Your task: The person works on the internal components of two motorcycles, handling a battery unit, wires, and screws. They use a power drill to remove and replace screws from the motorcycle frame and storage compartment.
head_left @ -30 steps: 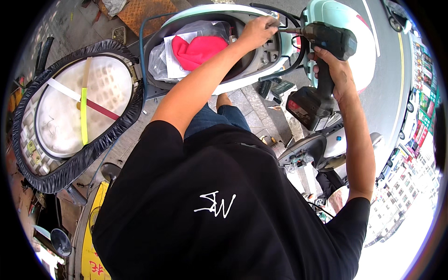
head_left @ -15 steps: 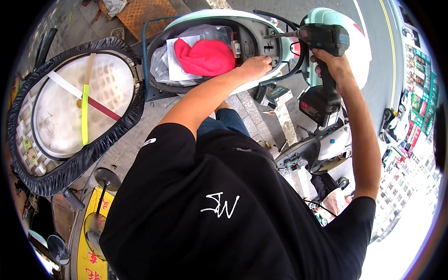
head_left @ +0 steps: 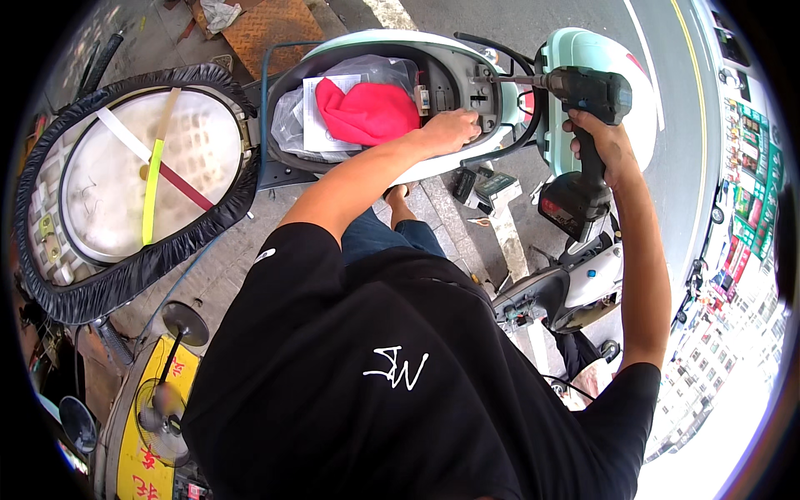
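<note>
Gripping the drill [head_left: 587, 90] in a closed right hand [head_left: 607, 143]; its long bit [head_left: 521, 80] points at the storage bin's rear ledge [head_left: 493, 102]. Can't tell if the tip is seated. Best kept straight, pressure even, trigger light. Left hand [head_left: 452, 132] curls at the ledge, grip hidden; wants to stay off the bit. Farther left, pink cloth [head_left: 367, 112] in the bin.

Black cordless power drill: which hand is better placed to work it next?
Likely the right hand: it grips the drill by its handle; the left hand rests at the grey plastic compartment rim.
</note>
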Available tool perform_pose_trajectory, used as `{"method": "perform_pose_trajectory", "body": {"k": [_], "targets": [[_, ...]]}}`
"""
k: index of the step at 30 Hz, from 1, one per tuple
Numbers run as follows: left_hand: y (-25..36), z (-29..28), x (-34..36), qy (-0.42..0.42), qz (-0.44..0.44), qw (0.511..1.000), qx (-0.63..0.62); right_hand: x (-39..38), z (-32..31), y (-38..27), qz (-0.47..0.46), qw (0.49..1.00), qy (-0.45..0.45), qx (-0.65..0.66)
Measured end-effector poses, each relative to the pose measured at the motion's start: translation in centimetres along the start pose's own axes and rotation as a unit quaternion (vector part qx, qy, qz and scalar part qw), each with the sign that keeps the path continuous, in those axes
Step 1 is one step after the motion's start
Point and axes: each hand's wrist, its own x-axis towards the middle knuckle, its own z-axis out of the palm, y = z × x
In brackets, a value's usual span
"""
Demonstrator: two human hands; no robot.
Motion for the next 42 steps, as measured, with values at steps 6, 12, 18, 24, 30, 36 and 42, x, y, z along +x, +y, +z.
{"method": "perform_pose_trajectory", "body": {"k": [6,12,18,24,30,36,42], "targets": [[-0.7,-0.4,1.0,0.259,-0.265,0.901,-0.226,-1.3,-0.7,3.1,-0.026,1.0,0.008,0.004],[-2.7,-1.4,5.7,0.226,-0.249,0.942,-0.02,-2.4,-0.1,8.4,-0.062,0.993,0.023,0.095],[-1.7,-0.7,6.0,0.222,-0.237,0.946,0.015,-4.2,2.5,16.8,-0.076,0.971,0.068,0.214],[-2.0,0.0,6.8,0.211,-0.29,0.932,0.05,-3.5,4.0,21.2,-0.099,0.942,0.071,0.312],[-4.0,-0.4,7.8,0.174,-0.303,0.937,0.024,-4.0,4.1,19.6,-0.099,0.935,0.066,0.335],[-6.0,-0.2,6.0,0.205,-0.357,0.902,-0.13,-3.0,2.9,18.0,-0.156,0.956,0.012,0.247],[-1.8,-1.2,7.3,0.256,-0.424,0.788,-0.366,-3.9,2.0,19.6,-0.175,0.955,0.034,0.239]]}}
